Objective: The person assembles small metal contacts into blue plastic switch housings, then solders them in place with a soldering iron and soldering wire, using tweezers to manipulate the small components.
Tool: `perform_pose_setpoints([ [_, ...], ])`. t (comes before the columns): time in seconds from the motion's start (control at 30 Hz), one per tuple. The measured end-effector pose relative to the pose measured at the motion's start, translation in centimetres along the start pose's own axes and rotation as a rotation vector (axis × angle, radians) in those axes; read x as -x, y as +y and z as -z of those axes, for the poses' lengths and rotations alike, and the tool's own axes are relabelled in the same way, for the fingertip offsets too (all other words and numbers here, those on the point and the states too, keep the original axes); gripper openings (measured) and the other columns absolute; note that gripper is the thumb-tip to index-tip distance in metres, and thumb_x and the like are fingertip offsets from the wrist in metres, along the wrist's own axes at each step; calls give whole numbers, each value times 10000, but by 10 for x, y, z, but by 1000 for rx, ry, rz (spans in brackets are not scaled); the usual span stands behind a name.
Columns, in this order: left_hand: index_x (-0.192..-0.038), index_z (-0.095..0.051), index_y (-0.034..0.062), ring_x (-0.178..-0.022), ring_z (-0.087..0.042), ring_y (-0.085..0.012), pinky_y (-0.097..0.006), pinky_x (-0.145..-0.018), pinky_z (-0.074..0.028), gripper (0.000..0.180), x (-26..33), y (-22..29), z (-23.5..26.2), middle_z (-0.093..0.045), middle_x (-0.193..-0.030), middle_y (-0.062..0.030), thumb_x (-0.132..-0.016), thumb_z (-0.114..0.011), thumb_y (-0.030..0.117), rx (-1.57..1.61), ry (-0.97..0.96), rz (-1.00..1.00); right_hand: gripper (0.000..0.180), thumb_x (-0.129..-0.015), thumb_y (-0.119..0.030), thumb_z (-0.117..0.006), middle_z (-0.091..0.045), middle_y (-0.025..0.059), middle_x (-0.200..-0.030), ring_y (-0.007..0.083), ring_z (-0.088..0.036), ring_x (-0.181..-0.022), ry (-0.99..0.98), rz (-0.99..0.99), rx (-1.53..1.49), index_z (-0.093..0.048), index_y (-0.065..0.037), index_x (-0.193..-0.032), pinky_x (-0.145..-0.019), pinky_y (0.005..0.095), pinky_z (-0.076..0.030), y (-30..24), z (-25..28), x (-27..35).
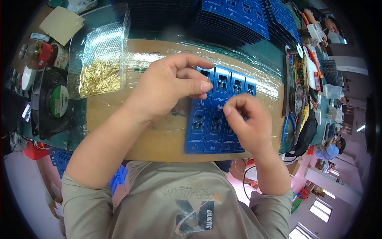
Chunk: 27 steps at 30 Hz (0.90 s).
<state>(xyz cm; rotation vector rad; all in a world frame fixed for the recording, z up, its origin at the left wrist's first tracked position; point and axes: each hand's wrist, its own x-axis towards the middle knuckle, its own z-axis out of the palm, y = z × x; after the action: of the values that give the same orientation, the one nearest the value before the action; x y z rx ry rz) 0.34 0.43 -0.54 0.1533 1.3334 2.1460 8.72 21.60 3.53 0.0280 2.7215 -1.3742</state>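
A: Eyes on the blue circuit-board panel [215,115], right of centre in the frame, flat on a brown work surface [159,139]! Long axis running up and down the picture, top leaning a touch rightward

B: And the hands flank it! The left hand [171,83] comes in from the left, its fingertips above the panel's upper left corner, while the right hand [248,121] covers much of its lower right side, so the right looks the nearer, by my reading

A: Fingers on the left?

B: Index arched out, thumb beneath, a gap at the tips; whether something tiny sits in there, I cannot tell

A: And the right?

B: Thumb drawn up against a curled index, pointing left across the panel; touching it or hovering, impossible to call, and no held item shows

A: Upper left of the frame, gold pins [101,77] heaped in a clear tray [125,38], well apart from both hands
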Motion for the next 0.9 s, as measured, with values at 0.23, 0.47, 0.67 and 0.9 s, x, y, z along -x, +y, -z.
perform_pose_setpoints([
  [0.23, -1154, -658, -30, -912, -713, -157, -275, -786, -606, 301, -3, -4, 1, -720, -982, -104, -878, -746, 53, -21, 2, 10, 74, -832, -66, -693, -637, 71, -815, 244, -641, -672, -211, 71, 274, -674, -83, -902, -603, 339, -517, 7, 12, 25],
  [0.47, -1104, -675, -27, -905, -715, -161, -273, -785, -607, 253, -2, -4, 0, -720, -983, -106, -874, -748, 49, -49, 0, 5, 65, -838, -57, -723, -590, 53, -765, 141, -543, -549, -179, 180, 310, -679, -44, -883, -527, 282, -435, 15, 4, 26],
  [0.67, -1104, -676, -28, -895, -715, -160, -271, -783, -607, 257, -1, -3, 0, -721, -981, -106, -872, -751, 51, -55, -4, 17, 68, -828, -50, -720, -589, 50, -764, 132, -547, -557, -173, 161, 308, -671, -47, -876, -529, 280, -445, 17, 5, 25],
  [0.9, -1105, -672, -33, -889, -716, -163, -276, -783, -610, 261, -2, -4, 0, -720, -982, -108, -871, -751, 50, -50, -4, 5, 81, -814, -52, -728, -591, 42, -763, 121, -563, -565, -184, 157, 329, -669, -51, -869, -532, 269, -465, 16, 5, 25],
])
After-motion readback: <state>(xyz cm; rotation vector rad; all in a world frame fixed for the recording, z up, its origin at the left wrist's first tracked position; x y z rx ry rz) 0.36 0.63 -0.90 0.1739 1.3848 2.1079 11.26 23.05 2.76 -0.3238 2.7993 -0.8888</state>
